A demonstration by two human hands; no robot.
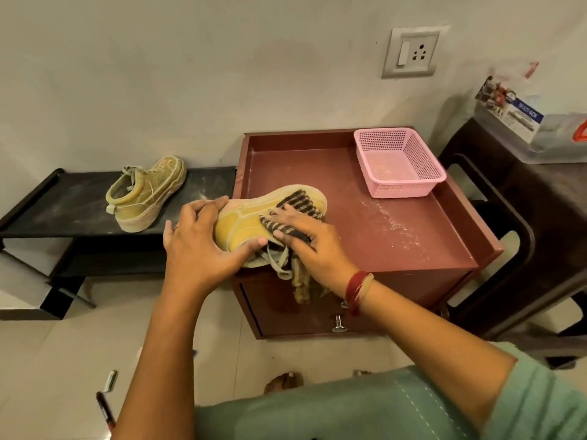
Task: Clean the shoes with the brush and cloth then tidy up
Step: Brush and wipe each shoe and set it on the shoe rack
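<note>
Hands wipe a dusty yellow shoe (251, 225) with a striped cloth (297, 206).
Left hand (197, 246) grips its heel; right hand (306, 238) presses the cloth flat-fingered, at the cabinet's (397, 242) 8 o'clock edge.

A: Shoes?
B: Yellow shoe (251, 223) on its side, sole toward 12 o'clock, toe at 2, on counter (413, 223) front edge. Second shoe (146, 193) upright, dusty, at its 10 o'clock.
A: Cloth?
B: Striped cloth (297, 201) draped over the toe, tail hanging at 6.
</note>
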